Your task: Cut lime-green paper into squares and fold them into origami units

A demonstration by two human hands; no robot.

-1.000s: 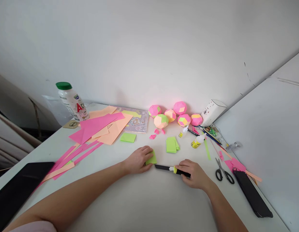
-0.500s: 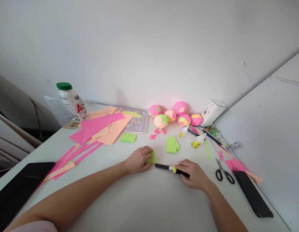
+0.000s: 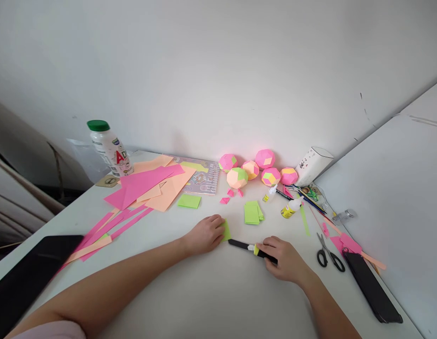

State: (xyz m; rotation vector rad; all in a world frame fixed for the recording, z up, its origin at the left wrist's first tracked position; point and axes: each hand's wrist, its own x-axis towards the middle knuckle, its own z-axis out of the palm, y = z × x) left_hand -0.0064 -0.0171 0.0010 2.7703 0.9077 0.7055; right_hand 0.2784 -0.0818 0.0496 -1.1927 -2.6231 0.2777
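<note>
Gripping the knife (image 3: pixel 241 244), my right hand (image 3: pixel 285 260) is closed around its black handle, with fingers set at the yellow collar. The dark blade points left, and its tip is at the lower corner of the green slip (image 3: pixel 227 230); whether the two touch, I cannot tell. The slip lies on the table (image 3: pixel 211 301) under my left hand (image 3: pixel 205 234), whose fingers bend over it and hide part of it. I cannot tell whether they pinch the slip or only press it down.

Just beyond the slip, to the right, I note a green stack (image 3: pixel 252 213), its pieces unevenly aligned. A green card (image 3: pixel 189 201) lies to the left, beyond my left hand. Pink scraps (image 3: pixel 224 201) lie farther up, in front of six multicoloured paper balls (image 3: pixel 237 178) grouped near the wall.

Two glue bottles (image 3: pixel 292 207), one smaller, are tilted to the right of the stack. Scissors (image 3: pixel 329 258) lie beyond my right hand with blades slightly apart, next to a black case (image 3: pixel 372 285). On the left, pink and peach sheets (image 3: pixel 174 188) overlap a notebook (image 3: pixel 207 188), and a green-capped bottle (image 3: pixel 110 153) is behind them.
</note>
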